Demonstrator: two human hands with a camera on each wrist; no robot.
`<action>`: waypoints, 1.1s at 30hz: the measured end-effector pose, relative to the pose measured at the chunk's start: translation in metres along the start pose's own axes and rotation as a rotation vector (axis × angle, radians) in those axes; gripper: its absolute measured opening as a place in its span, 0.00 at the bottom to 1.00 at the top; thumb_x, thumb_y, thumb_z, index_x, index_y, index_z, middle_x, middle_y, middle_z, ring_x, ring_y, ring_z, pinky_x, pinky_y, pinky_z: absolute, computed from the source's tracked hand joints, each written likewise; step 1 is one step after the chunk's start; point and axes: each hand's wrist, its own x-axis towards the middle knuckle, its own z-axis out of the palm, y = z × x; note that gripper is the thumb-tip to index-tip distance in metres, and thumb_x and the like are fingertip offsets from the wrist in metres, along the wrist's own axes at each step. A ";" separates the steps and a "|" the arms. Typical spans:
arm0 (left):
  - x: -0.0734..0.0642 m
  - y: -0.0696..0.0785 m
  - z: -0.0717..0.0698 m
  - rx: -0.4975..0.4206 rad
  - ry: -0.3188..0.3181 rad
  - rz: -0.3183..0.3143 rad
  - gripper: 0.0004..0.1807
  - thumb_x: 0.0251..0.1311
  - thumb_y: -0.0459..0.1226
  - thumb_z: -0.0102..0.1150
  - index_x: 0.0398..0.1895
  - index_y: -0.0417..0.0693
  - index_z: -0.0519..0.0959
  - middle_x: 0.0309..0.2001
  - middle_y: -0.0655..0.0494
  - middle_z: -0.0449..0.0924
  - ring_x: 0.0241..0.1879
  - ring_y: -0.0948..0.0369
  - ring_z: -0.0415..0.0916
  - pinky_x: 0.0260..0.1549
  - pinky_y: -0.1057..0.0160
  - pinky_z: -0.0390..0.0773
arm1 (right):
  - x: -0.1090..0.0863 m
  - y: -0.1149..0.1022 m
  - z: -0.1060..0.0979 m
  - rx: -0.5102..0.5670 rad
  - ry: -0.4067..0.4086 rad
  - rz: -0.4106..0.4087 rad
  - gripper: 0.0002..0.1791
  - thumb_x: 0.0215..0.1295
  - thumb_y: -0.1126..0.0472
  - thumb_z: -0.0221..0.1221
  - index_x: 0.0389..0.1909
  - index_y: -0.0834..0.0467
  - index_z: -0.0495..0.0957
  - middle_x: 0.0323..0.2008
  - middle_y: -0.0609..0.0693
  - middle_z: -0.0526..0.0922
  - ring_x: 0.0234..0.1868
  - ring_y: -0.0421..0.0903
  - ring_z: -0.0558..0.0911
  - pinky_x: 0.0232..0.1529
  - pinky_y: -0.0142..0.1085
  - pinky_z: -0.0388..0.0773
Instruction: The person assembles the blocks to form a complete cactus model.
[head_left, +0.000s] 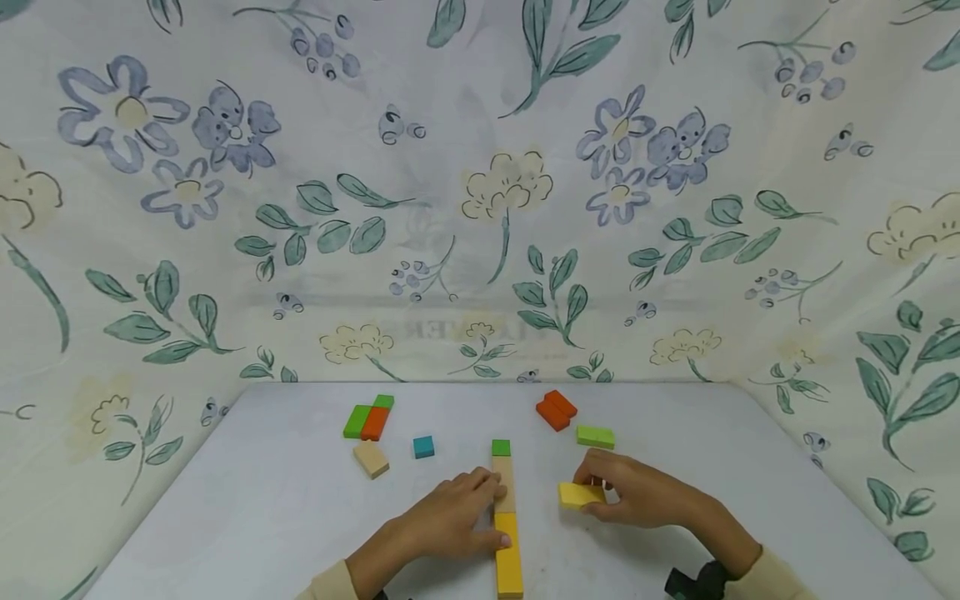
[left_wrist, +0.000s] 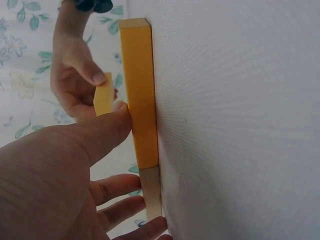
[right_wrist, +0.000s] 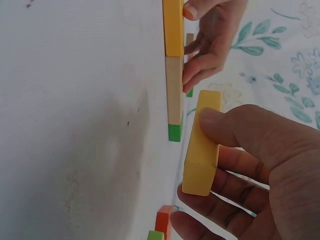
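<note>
A straight row of blocks lies on the white table: an orange-yellow block nearest, a plain wooden block in the middle and a small green block at the far end. My left hand rests along the row's left side. Its thumb touches the orange-yellow block, and its spread fingers lie by the wooden one. To the right of the row, my right hand pinches a pale yellow block between thumb and fingers. In the right wrist view this block is held up off the table.
At the back left lie a green block, an orange-red block and a small green block, with a wooden block and a blue block nearby. Orange-red blocks and a light green block lie back right.
</note>
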 end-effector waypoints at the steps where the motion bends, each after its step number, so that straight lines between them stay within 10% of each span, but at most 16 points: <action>1: 0.000 0.000 0.000 0.001 0.001 0.001 0.37 0.61 0.63 0.59 0.69 0.55 0.71 0.71 0.54 0.65 0.66 0.57 0.68 0.65 0.46 0.71 | 0.000 0.000 0.001 0.002 0.000 -0.003 0.11 0.63 0.55 0.67 0.44 0.51 0.79 0.38 0.37 0.77 0.37 0.31 0.74 0.39 0.30 0.81; 33: 0.002 -0.002 0.002 0.006 0.006 -0.001 0.37 0.60 0.63 0.60 0.68 0.56 0.71 0.71 0.54 0.66 0.64 0.57 0.69 0.65 0.47 0.72 | 0.015 -0.010 0.021 -0.026 0.004 -0.024 0.10 0.62 0.57 0.68 0.44 0.50 0.81 0.36 0.35 0.76 0.36 0.30 0.73 0.38 0.26 0.79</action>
